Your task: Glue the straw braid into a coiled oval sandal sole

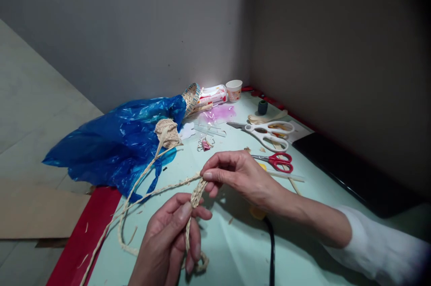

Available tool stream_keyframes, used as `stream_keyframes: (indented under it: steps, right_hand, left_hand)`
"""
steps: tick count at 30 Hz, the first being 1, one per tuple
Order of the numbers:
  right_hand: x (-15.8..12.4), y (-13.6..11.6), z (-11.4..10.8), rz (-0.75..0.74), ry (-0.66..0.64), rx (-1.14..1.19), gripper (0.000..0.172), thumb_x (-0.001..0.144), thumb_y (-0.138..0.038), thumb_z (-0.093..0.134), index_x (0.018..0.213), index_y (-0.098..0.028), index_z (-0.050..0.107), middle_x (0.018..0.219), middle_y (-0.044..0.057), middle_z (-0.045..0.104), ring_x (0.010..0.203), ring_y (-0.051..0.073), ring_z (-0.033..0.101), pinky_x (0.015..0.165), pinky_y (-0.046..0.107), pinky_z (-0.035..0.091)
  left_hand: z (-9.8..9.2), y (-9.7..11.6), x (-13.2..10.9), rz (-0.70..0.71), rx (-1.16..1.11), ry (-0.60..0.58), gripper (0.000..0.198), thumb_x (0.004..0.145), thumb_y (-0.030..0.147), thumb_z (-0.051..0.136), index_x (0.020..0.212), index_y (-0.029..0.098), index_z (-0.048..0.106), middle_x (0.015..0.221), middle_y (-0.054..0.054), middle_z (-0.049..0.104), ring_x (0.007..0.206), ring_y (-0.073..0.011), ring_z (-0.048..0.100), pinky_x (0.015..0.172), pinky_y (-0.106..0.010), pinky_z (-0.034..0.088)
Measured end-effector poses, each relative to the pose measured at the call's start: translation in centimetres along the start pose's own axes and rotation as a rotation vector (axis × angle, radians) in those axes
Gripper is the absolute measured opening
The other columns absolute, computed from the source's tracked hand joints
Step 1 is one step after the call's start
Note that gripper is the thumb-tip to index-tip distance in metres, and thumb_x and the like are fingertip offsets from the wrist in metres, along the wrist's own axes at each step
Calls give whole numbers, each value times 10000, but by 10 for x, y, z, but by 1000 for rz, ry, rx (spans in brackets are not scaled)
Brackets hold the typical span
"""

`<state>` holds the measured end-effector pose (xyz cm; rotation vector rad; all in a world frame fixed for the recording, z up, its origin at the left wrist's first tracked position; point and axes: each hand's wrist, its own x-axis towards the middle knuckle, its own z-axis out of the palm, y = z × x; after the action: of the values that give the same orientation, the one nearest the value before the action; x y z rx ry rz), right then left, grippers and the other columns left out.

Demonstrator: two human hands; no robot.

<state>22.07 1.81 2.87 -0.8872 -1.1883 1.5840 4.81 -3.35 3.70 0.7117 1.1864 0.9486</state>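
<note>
My left hand (170,236) pinches a braided straw cord (195,196) between thumb and fingers, low in the middle of the view. My right hand (235,173) grips the same braid just above, where it bends and meets a thinner strand running left. The cord trails leftward in loops to a ball of straw cord (167,132) lying on a blue plastic bag (117,142). A short braided end curls out below my left fingers.
On the pale green table top (235,245) lie white scissors (266,133), red-handled scissors (278,161), a paper cup (234,90), a dark spool (262,107), a small woven basket (191,96) and a packet (212,96). A black cable (271,250) runs toward me. Walls close the corner behind.
</note>
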Motion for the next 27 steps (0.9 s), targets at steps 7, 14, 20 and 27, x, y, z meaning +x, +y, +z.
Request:
stream_keyframes:
  steps: [7,14,20,27]
  right_hand:
    - [0,4,0,17,0,1,223,776,-363,769,765,-153,694,621,-8,691,553,102,632,600,232,516]
    - [-9,6,10,-82,57,-73,139,848,-311,708,785,-188,689,643,-15,680,589,123,644,610,238,518]
    - [-11,8,10,-202,67,-198,87,880,-234,670,807,-201,704,652,-23,676,606,121,642,618,231,531]
    - [-11,12,13,-142,91,-140,103,869,-287,696,820,-198,714,654,-19,688,620,125,661,622,234,526]
  left_hand:
    - [4,-4,-4,197,176,119,347,741,339,775,949,199,535,767,-19,748,296,-48,491,269,-131,365]
    - [2,-8,-5,315,257,236,242,800,378,707,883,204,562,495,28,658,285,-97,503,297,-173,382]
    - [-4,-8,-4,367,352,207,202,871,371,623,950,192,576,463,16,653,343,-120,543,389,-200,414]
    - [-2,-8,-3,385,325,177,177,928,381,540,998,224,500,396,62,568,370,-122,493,406,-196,390]
